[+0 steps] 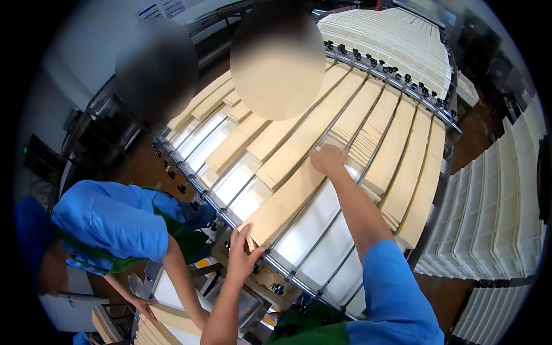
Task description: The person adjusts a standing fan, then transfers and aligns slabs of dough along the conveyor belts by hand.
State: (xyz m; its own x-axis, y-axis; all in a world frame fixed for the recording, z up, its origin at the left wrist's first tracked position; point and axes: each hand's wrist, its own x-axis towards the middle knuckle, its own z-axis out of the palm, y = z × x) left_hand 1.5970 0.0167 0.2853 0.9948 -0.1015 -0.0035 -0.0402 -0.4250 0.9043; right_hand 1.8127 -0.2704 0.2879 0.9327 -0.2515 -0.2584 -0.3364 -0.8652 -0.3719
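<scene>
A long row of thin cream-coloured sheets [287,204] lies in a lane between metal rods on the slanted white rack. My left hand [242,256] grips its near end, where a few leaves fan apart between thumb and fingers. At the far end, my right hand [329,160] is closed, its curled fingers against the row; their tips are partly hidden. Just beyond my right hand, fanned cream sheets [363,144] lean in another lane. More long cream rows [394,146] fill lanes to the right.
A metal rail with black knobs [397,75] crosses the far side of the rack. White ribbed racks [489,201] stand at right. At lower left, a co-worker in a blue sleeve [115,215] handles cream sheets [172,316]. Two blurred shapes are at the back.
</scene>
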